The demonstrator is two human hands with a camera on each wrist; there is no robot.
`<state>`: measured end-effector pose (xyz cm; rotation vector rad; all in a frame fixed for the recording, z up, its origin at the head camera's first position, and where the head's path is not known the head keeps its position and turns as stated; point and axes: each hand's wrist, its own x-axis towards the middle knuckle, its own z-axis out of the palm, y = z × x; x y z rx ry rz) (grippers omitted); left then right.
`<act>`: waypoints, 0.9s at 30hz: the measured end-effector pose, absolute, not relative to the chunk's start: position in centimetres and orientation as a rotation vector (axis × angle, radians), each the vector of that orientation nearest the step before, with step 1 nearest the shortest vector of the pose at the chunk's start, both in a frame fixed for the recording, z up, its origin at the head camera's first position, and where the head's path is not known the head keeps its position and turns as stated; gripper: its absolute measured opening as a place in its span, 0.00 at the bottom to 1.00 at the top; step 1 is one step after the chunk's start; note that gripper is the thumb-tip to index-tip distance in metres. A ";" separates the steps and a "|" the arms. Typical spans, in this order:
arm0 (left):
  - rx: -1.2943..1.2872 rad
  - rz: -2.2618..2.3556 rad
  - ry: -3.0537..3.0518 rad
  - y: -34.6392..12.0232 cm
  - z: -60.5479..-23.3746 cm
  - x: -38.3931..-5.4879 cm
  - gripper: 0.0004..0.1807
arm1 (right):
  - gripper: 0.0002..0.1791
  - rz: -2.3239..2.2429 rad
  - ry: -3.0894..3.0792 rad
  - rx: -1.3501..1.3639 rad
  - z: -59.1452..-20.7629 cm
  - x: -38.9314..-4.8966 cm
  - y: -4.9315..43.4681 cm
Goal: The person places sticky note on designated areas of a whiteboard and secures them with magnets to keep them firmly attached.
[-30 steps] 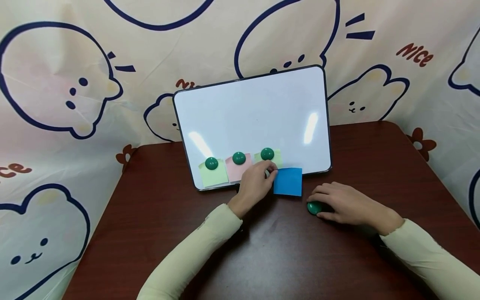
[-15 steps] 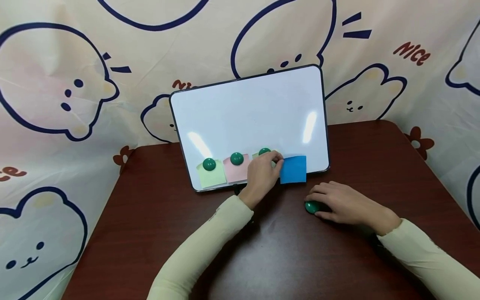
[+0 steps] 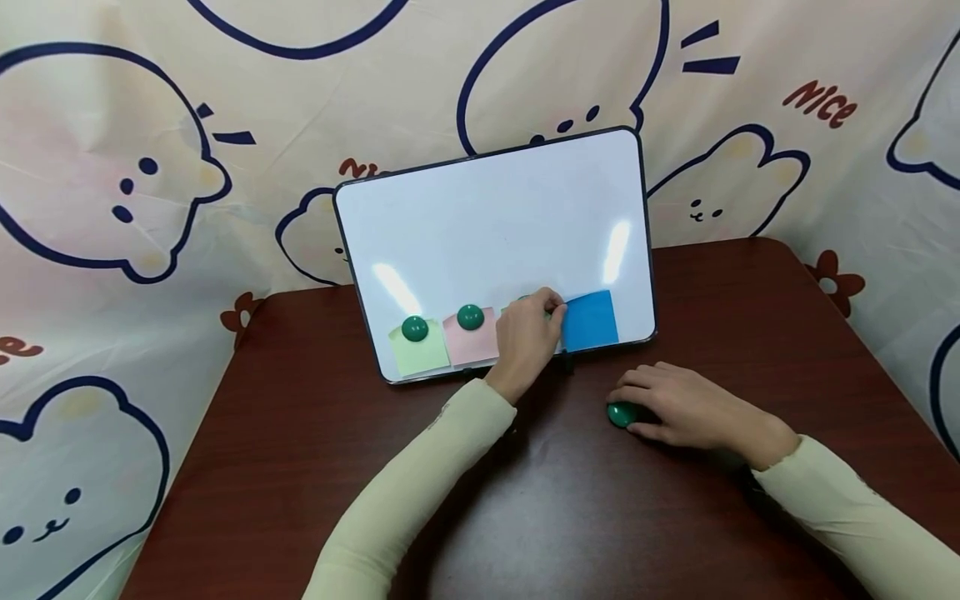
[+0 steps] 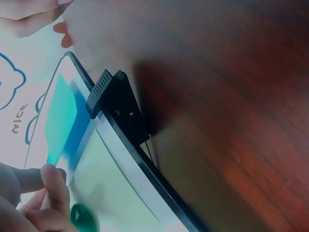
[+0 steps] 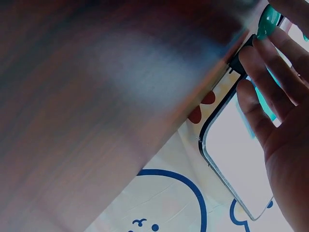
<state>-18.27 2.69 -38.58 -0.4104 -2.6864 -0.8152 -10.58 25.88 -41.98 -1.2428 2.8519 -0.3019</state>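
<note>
In the head view my left hand pinches the upper left corner of a blue sticky note, which lies over the lower right of the whiteboard. The left wrist view shows the note standing slightly off the board, its shadow behind it. My right hand holds a round green magnet between fingers and thumb, just above the table. That magnet sits at the fingertips in the right wrist view. A light green note beside the blue one is mostly hidden by my left hand in the head view.
A green note and a pink note hang along the board's lower edge under round green magnets. A black stand foot grips that edge. The board leans on the brown table before a patterned cloth.
My left hand has carried the blue note up and slightly right, from below the board's edge onto its lower right part. The right hand with the magnet has hardly moved.
</note>
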 end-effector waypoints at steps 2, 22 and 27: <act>-0.407 -0.817 -2.690 2.8 -38.6 -18.4 0.08 | 0.22 -0.291 2.850 -1.236 -42.0 -10.6 25.9; -0.391 -0.809 -2.666 3.3 -38.6 -19.1 0.08 | 0.24 -0.324 3.067 -1.239 -41.6 -11.2 25.7; -0.394 -0.801 -2.663 3.4 -38.5 -19.2 0.08 | 0.25 -0.326 3.102 -1.220 -41.3 -11.5 25.7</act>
